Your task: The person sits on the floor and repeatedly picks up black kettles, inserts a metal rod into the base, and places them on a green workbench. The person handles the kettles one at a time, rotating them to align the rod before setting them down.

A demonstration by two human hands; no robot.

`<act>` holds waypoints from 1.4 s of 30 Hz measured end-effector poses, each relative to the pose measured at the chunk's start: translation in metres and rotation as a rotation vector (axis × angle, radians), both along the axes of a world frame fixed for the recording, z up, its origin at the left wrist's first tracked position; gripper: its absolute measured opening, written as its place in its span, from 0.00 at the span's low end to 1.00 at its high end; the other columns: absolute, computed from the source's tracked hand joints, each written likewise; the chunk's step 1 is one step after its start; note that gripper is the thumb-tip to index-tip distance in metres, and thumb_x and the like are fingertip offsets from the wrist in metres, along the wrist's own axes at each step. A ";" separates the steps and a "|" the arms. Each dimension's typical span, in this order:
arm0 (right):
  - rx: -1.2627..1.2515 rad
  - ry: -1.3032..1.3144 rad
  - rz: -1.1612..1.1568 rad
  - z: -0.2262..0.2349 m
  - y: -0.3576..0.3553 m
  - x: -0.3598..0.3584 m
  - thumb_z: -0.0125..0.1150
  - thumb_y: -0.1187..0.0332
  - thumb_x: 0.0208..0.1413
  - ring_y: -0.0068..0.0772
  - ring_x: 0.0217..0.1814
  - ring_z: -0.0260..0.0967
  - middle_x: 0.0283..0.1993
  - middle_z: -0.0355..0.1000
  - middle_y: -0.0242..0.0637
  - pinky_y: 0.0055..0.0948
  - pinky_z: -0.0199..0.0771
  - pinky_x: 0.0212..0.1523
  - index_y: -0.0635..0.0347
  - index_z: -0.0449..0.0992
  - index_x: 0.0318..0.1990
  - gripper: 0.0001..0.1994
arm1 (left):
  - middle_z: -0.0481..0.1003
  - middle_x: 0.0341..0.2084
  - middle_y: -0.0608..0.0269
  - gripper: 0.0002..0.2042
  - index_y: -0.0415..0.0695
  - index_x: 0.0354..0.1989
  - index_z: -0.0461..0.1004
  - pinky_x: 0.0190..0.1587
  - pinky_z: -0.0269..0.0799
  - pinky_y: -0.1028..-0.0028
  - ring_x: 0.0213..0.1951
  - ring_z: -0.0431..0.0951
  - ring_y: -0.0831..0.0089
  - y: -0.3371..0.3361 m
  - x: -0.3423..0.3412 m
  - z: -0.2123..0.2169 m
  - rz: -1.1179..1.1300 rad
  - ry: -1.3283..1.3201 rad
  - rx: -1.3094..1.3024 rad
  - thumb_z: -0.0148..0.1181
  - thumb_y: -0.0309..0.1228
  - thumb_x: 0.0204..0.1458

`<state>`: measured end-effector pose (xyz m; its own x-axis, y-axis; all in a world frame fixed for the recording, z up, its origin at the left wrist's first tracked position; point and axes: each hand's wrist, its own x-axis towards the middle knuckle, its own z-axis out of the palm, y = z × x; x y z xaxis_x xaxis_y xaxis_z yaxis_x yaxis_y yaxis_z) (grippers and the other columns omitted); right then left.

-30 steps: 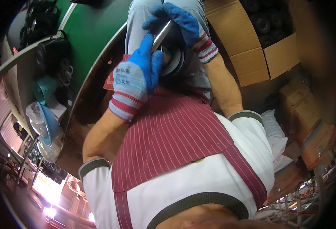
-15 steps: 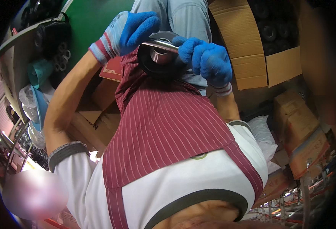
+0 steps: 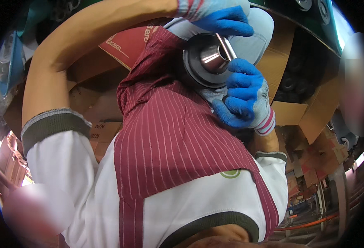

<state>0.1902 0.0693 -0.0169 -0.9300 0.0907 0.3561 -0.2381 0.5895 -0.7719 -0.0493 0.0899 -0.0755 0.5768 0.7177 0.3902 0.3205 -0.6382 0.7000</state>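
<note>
A black round disc-like part [image 3: 192, 68] with a shiny metal sleeve [image 3: 212, 59] at its centre sits over my lap, against the jeans. Across the sleeve's opening slants a polished metal rod [image 3: 227, 47]. My left hand [image 3: 221, 16], in a blue-coated knit glove, is closed at the rod's upper end; its thumb side is partly hidden. At the rod's lower end my right hand [image 3: 246, 93], gloved the same way, has its fingers curled in, the index finger against the metal. Its palm is turned partly out of sight.
An open cardboard box [image 3: 287, 111] with black round parts stands at the right. A red box [image 3: 126, 45] with a gold pattern lies left of my lap, above brown cartons [image 3: 105, 131]. A green surface edge [image 3: 301, 29] runs across the upper right.
The view has turned. The rod now slants steeply instead of lying nearly level, and the disc shows more of its face. My left hand sits farther right and higher, partly cut by the frame edge.
</note>
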 end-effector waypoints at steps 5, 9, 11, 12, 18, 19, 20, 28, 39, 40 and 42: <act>0.138 -0.113 0.028 0.007 -0.005 -0.004 0.69 0.74 0.37 0.30 0.19 0.62 0.12 0.60 0.26 0.37 0.77 0.48 0.49 0.69 0.09 0.15 | 0.70 0.14 0.47 0.23 0.44 0.17 0.79 0.21 0.66 0.58 0.15 0.70 0.49 0.000 -0.002 0.001 0.077 -0.005 -0.044 0.54 0.44 0.61; 0.188 -0.168 0.142 0.011 -0.011 -0.001 0.71 0.73 0.40 0.28 0.19 0.64 0.11 0.62 0.28 0.37 0.77 0.50 0.50 0.65 0.08 0.19 | 0.70 0.13 0.48 0.26 0.45 0.16 0.79 0.21 0.66 0.59 0.14 0.70 0.52 -0.009 -0.006 0.006 0.012 -0.072 -0.173 0.54 0.47 0.63; 0.212 -0.190 0.208 0.017 -0.002 -0.013 0.72 0.72 0.43 0.27 0.17 0.62 0.09 0.59 0.26 0.35 0.77 0.46 0.51 0.63 0.07 0.22 | 0.72 0.13 0.49 0.25 0.46 0.15 0.79 0.21 0.67 0.59 0.14 0.71 0.53 -0.006 -0.003 -0.004 0.004 -0.132 -0.123 0.54 0.48 0.62; 0.221 -0.188 0.234 0.019 -0.001 -0.014 0.72 0.72 0.44 0.27 0.16 0.60 0.08 0.58 0.26 0.34 0.76 0.43 0.50 0.62 0.06 0.24 | 0.73 0.13 0.50 0.25 0.46 0.15 0.79 0.21 0.68 0.59 0.14 0.71 0.53 -0.007 -0.001 -0.008 0.026 -0.163 -0.049 0.54 0.48 0.62; 0.107 -0.152 0.171 0.018 -0.029 -0.024 0.74 0.70 0.41 0.30 0.16 0.58 0.09 0.51 0.26 0.31 0.70 0.33 0.49 0.59 0.09 0.24 | 0.78 0.19 0.56 0.28 0.43 0.29 0.83 0.28 0.76 0.68 0.21 0.79 0.66 0.007 0.037 -0.042 -0.102 0.012 -0.401 0.46 0.53 0.69; 0.117 -0.213 0.163 0.018 -0.034 -0.021 0.73 0.69 0.39 0.31 0.17 0.58 0.10 0.51 0.26 0.32 0.67 0.30 0.49 0.60 0.11 0.22 | 0.78 0.19 0.57 0.28 0.43 0.28 0.82 0.28 0.76 0.68 0.21 0.78 0.67 0.014 0.041 -0.039 -0.159 0.007 -0.392 0.46 0.53 0.69; 0.110 -0.211 0.168 0.018 -0.033 -0.026 0.73 0.69 0.39 0.31 0.17 0.58 0.10 0.51 0.26 0.33 0.66 0.30 0.49 0.60 0.11 0.21 | 0.77 0.18 0.57 0.29 0.44 0.27 0.82 0.28 0.76 0.68 0.21 0.77 0.68 0.019 0.046 -0.037 -0.203 -0.001 -0.380 0.46 0.53 0.69; 0.105 -0.240 0.112 0.008 -0.050 -0.059 0.62 0.60 0.41 0.33 0.23 0.58 0.16 0.52 0.28 0.34 0.63 0.34 0.46 0.60 0.19 0.14 | 0.73 0.15 0.62 0.30 0.45 0.21 0.80 0.29 0.73 0.68 0.19 0.72 0.70 0.043 0.072 -0.037 -0.355 -0.161 -0.562 0.46 0.55 0.67; -0.040 -0.630 0.368 0.019 -0.050 -0.053 0.60 0.50 0.48 0.37 0.37 0.70 0.29 0.71 0.35 0.40 0.71 0.46 0.48 0.74 0.34 0.14 | 0.71 0.14 0.64 0.32 0.43 0.24 0.80 0.20 0.64 0.74 0.15 0.69 0.76 0.040 0.102 -0.028 -0.319 -0.548 -0.969 0.52 0.63 0.62; -0.039 -0.556 0.305 0.010 -0.058 -0.054 0.60 0.47 0.46 0.36 0.41 0.71 0.33 0.72 0.35 0.39 0.70 0.51 0.48 0.74 0.34 0.17 | 0.72 0.15 0.63 0.33 0.42 0.24 0.80 0.21 0.67 0.73 0.16 0.71 0.74 0.035 0.106 -0.015 -0.308 -0.510 -0.952 0.51 0.63 0.62; -0.043 -0.467 0.208 -0.002 -0.069 -0.056 0.60 0.46 0.44 0.36 0.47 0.70 0.38 0.73 0.35 0.38 0.68 0.55 0.48 0.73 0.34 0.18 | 0.73 0.13 0.62 0.36 0.39 0.26 0.81 0.20 0.71 0.74 0.14 0.71 0.73 0.035 0.111 -0.008 -0.516 -0.443 -0.898 0.46 0.63 0.64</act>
<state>0.1346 -0.0001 -0.0192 -0.9889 -0.1083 -0.1020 0.0291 0.5317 -0.8464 0.0616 0.1251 -0.0836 0.8250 0.5569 0.0966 -0.2268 0.1696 0.9591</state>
